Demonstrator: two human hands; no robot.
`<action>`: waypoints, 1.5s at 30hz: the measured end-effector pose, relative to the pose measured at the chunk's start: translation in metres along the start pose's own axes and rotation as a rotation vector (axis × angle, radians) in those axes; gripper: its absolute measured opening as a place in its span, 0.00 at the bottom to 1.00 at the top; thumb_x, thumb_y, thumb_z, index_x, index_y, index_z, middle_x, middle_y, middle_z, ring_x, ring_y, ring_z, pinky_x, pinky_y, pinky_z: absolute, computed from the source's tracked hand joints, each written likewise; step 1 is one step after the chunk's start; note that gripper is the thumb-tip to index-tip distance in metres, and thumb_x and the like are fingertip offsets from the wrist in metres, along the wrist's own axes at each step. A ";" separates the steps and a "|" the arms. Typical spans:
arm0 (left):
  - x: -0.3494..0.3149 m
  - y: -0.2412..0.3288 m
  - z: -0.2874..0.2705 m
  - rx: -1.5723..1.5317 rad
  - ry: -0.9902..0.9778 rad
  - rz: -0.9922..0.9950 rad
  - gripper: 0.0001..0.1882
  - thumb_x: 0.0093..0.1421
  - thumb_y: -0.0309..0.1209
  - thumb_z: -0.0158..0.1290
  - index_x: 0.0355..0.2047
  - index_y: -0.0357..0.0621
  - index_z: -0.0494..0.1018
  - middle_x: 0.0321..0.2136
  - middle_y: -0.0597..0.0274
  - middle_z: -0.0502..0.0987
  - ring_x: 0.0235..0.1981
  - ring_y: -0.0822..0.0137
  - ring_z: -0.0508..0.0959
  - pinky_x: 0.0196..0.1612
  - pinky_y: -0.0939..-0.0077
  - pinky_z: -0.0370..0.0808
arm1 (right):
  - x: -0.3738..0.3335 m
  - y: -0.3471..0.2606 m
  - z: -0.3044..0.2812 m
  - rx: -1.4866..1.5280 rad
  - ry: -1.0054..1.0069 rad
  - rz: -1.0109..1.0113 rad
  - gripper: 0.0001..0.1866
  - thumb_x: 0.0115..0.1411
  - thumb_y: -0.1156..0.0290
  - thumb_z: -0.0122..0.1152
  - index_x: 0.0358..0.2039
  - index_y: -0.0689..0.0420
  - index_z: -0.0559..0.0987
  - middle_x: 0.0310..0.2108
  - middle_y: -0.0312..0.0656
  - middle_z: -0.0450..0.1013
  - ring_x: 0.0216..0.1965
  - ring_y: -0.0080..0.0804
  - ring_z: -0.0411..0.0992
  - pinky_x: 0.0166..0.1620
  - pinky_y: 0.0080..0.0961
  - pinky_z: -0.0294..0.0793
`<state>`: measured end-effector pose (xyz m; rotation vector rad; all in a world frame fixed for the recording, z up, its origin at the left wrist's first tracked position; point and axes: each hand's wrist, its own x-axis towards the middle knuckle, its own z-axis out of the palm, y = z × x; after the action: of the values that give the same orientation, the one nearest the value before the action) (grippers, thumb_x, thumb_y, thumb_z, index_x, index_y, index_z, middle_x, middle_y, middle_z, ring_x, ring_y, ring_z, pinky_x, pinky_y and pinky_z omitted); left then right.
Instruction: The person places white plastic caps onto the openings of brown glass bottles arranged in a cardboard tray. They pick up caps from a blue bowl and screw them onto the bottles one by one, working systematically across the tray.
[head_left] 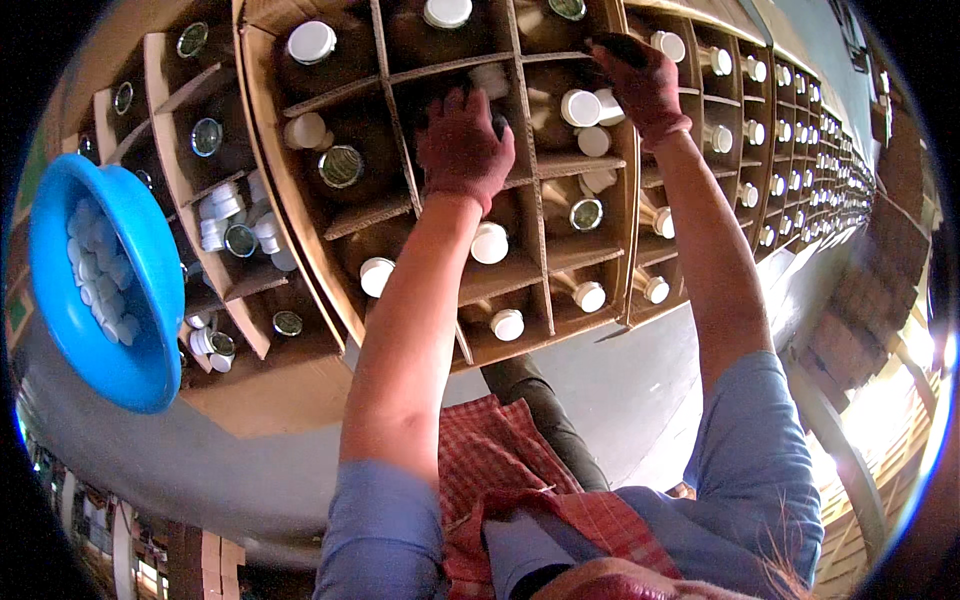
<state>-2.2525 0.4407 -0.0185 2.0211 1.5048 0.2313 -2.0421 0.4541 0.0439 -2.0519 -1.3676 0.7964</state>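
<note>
My two hands, in dark red gloves with blackened fingertips, are over a cardboard box [250, 120] split by cardboard dividers. My left hand [465, 145] reaches into a middle compartment with its fingers bent down; what they close on is hidden. Just beyond it is a blurred white cap [490, 80]. My right hand [637, 85] is at the box's right wall, fingers curled together and pointing left, their hold unclear. Loose white caps [581, 108] lie left of it. Around my hands stand capped bottles [489, 243] and uncapped glass jars or bottles [341, 166].
A blue basin [150, 330] holding many white caps [100, 270] rests on the left box. That box has open glass tops [206, 137] and loose cap piles [222, 215]. Rows of boxes with white-capped bottles [717, 138] run off to the right. Grey floor [600, 380] shows below.
</note>
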 end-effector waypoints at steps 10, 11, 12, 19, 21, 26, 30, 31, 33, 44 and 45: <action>0.029 -0.008 0.010 0.231 0.010 -0.027 0.27 0.53 0.53 0.51 0.46 0.47 0.68 0.45 0.52 0.70 0.49 0.52 0.70 0.45 0.56 0.72 | -0.026 0.069 -0.010 -1.137 -0.328 -0.353 0.26 0.46 0.62 0.65 0.48 0.46 0.74 0.39 0.44 0.74 0.44 0.43 0.72 0.45 0.38 0.72; 0.033 0.001 0.001 0.244 -0.096 -0.062 0.27 0.53 0.51 0.51 0.47 0.47 0.67 0.46 0.51 0.70 0.49 0.52 0.70 0.47 0.55 0.71 | -0.016 0.064 -0.006 -1.175 -0.429 -0.277 0.27 0.45 0.62 0.66 0.48 0.46 0.74 0.38 0.43 0.74 0.43 0.43 0.72 0.45 0.38 0.72; 0.036 0.011 -0.008 0.257 -0.201 -0.097 0.28 0.53 0.50 0.52 0.49 0.46 0.66 0.47 0.51 0.70 0.50 0.52 0.70 0.48 0.54 0.70 | -0.011 0.062 -0.007 -1.209 -0.529 -0.197 0.28 0.43 0.61 0.67 0.48 0.46 0.74 0.38 0.43 0.74 0.43 0.43 0.72 0.45 0.39 0.72; 0.049 0.022 0.006 0.406 -0.258 -0.141 0.27 0.51 0.39 0.51 0.49 0.39 0.63 0.45 0.48 0.72 0.48 0.50 0.72 0.48 0.52 0.66 | 0.001 0.033 -0.043 -0.676 -0.191 -0.200 0.27 0.48 0.54 0.62 0.51 0.39 0.72 0.37 0.45 0.75 0.38 0.46 0.74 0.39 0.39 0.74; 0.043 -0.003 0.025 0.343 -0.036 -0.046 0.25 0.50 0.39 0.52 0.46 0.39 0.64 0.41 0.49 0.73 0.44 0.50 0.73 0.47 0.55 0.67 | 0.031 0.036 -0.021 -0.593 -0.038 -0.404 0.26 0.51 0.57 0.60 0.52 0.40 0.70 0.35 0.46 0.75 0.37 0.49 0.73 0.39 0.41 0.73; 0.044 0.019 0.010 0.293 -0.141 0.002 0.31 0.46 0.44 0.58 0.47 0.41 0.62 0.43 0.48 0.72 0.45 0.51 0.73 0.46 0.58 0.69 | 0.090 0.011 0.014 -0.583 -0.072 -0.262 0.31 0.47 0.54 0.61 0.50 0.54 0.72 0.45 0.48 0.73 0.45 0.52 0.71 0.48 0.42 0.71; 0.038 0.013 0.008 0.307 -0.099 0.024 0.34 0.46 0.46 0.59 0.48 0.41 0.60 0.42 0.49 0.71 0.44 0.51 0.73 0.45 0.57 0.69 | 0.105 -0.006 0.030 -0.319 -0.175 0.129 0.24 0.49 0.51 0.59 0.41 0.56 0.77 0.34 0.50 0.76 0.39 0.47 0.74 0.42 0.38 0.73; 0.035 0.010 0.009 0.312 -0.068 0.041 0.34 0.46 0.46 0.59 0.48 0.42 0.61 0.41 0.50 0.71 0.44 0.51 0.73 0.45 0.57 0.69 | 0.107 -0.004 0.036 -0.331 -0.121 0.139 0.21 0.50 0.52 0.58 0.36 0.56 0.79 0.31 0.52 0.76 0.36 0.50 0.74 0.39 0.39 0.73; 0.035 0.007 0.011 0.303 -0.046 0.071 0.33 0.45 0.45 0.59 0.48 0.44 0.61 0.41 0.51 0.71 0.44 0.51 0.73 0.44 0.57 0.69 | 0.110 -0.005 0.037 -0.296 -0.051 0.095 0.20 0.51 0.52 0.57 0.35 0.55 0.80 0.32 0.52 0.76 0.36 0.50 0.74 0.40 0.39 0.73; 0.041 -0.009 0.020 0.281 -0.071 0.145 0.26 0.45 0.44 0.59 0.44 0.52 0.68 0.42 0.55 0.71 0.46 0.53 0.71 0.45 0.55 0.68 | 0.050 0.035 -0.010 -0.508 -0.055 -0.448 0.19 0.51 0.60 0.60 0.44 0.51 0.76 0.43 0.43 0.72 0.47 0.45 0.69 0.47 0.40 0.69; 0.043 -0.008 0.017 0.320 -0.117 0.126 0.26 0.45 0.44 0.59 0.44 0.51 0.67 0.42 0.55 0.71 0.46 0.53 0.71 0.45 0.55 0.68 | 0.027 0.036 -0.022 -0.660 0.049 -0.537 0.19 0.51 0.59 0.60 0.43 0.53 0.76 0.46 0.43 0.72 0.50 0.44 0.67 0.51 0.42 0.67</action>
<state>-2.2366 0.4757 -0.0455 2.3388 1.4146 -0.0835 -1.9957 0.4652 0.0281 -1.9465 -2.2241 0.0536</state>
